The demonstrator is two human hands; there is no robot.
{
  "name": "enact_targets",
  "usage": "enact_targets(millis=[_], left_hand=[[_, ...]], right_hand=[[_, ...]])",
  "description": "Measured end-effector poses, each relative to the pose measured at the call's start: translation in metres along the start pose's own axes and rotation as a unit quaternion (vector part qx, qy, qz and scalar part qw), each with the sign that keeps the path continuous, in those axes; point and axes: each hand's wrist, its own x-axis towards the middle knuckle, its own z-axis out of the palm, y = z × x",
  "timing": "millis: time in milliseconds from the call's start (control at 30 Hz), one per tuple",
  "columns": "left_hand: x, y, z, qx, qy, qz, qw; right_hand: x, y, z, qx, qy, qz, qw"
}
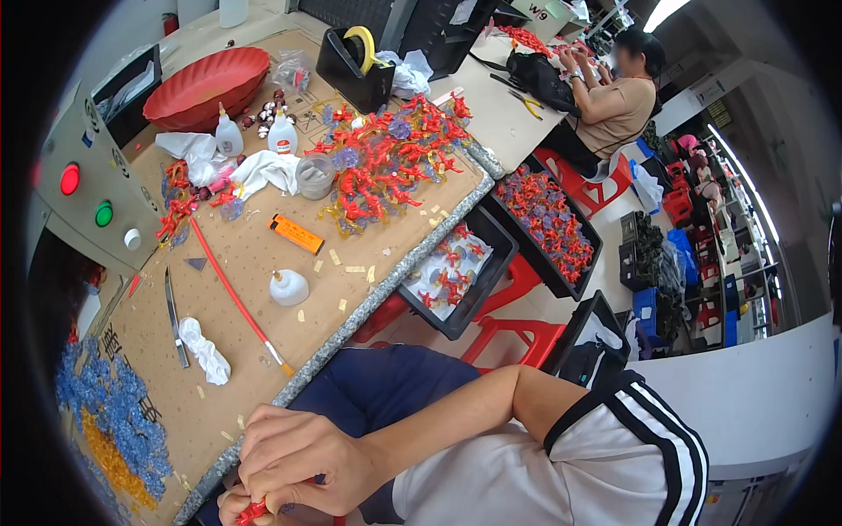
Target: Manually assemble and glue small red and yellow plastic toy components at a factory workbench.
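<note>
Low at the front edge of the table, my right hand (307,451) is closed, its fingers bent down around a small red plastic figure (253,512). My left hand (230,503) meets it there and pinches the same figure; most of that hand is cut off by the picture's lower rim. Only a bit of the figure shows between the fingers. On the table beyond lie a long red-handled brush (237,294), a curved blade-like tool (174,307), a wad of white tissue (206,352) and a white squeeze bottle (288,287).
A heap of red figures with clear bases (377,167) covers the far right of the table, near an orange box cutter (297,234). Blue clear pieces (110,394) lie at left. Black trays (456,324) stand beside the table edge. A control box (96,188) is at left; a co-worker (618,96) sits beyond.
</note>
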Motion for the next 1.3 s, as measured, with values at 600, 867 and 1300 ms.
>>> enact_targets(millis=[600,867,1300], left_hand=[[-0.024,-0.017,-0.038,-0.146,-0.088,-0.036,0.985],[-0.04,-0.008,-0.036,-0.183,-0.073,-0.037,0.98],[-0.032,0.01,-0.051,-0.215,-0.115,0.005,0.97]], right_hand=[[-0.015,-0.02,0.002,-0.038,-0.119,0.016,0.992],[-0.024,-0.034,-0.006,-0.051,-0.126,0.02,0.991],[-0.02,-0.041,0.0,-0.08,-0.147,-0.025,0.986]])
